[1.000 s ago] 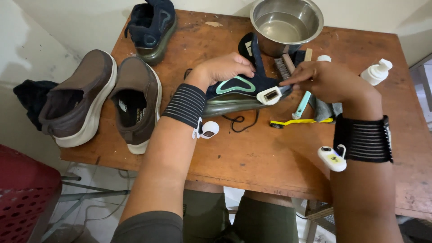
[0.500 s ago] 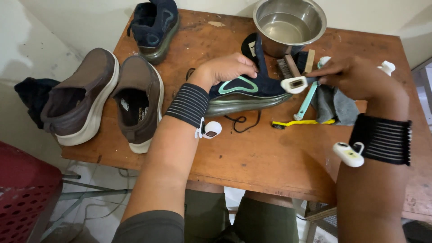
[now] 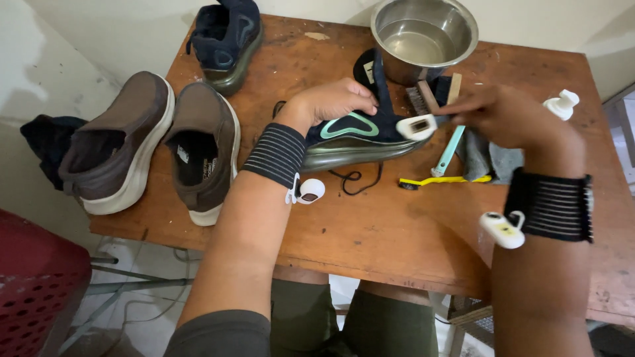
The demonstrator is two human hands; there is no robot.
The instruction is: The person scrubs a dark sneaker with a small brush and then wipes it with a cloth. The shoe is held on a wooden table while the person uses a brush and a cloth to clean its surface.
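While the left hand (image 3: 334, 100) lies curled over the top of a dark navy sneaker with a teal outline on its side and a glossy olive sole (image 3: 354, 135), pressing it down near the middle of the worn brown wooden table (image 3: 370, 228), the right hand (image 3: 509, 119) pinches a small white-headed brush (image 3: 415, 125) between thumb and fingers and holds its head against the toe end of that shoe. The grip itself is partly hidden behind the knuckles, so how many fingers close on the handle is hard to say. Both wrists wear black ribbed bands with small white clip-on devices. Just beside the right hand lie a pale teal toothbrush-like brush (image 3: 448, 151), a yellow-handled brush (image 3: 444, 179), a crumpled grey cloth (image 3: 489, 160) and a wooden scrubbing brush (image 3: 423, 98), with a round stainless steel bowl of water (image 3: 423, 33) behind them and a white pump bottle (image 3: 562, 104) near the table's right edge. A loose black shoelace (image 3: 357, 177) trails in front of the sneaker. The matching navy sneaker (image 3: 226, 36) stands at the far left corner, well apart, and a pair of brown slip-on shoes with cream soles (image 3: 155, 142) sits at the left edge. A red plastic chair (image 3: 36, 284) shows below on the left.
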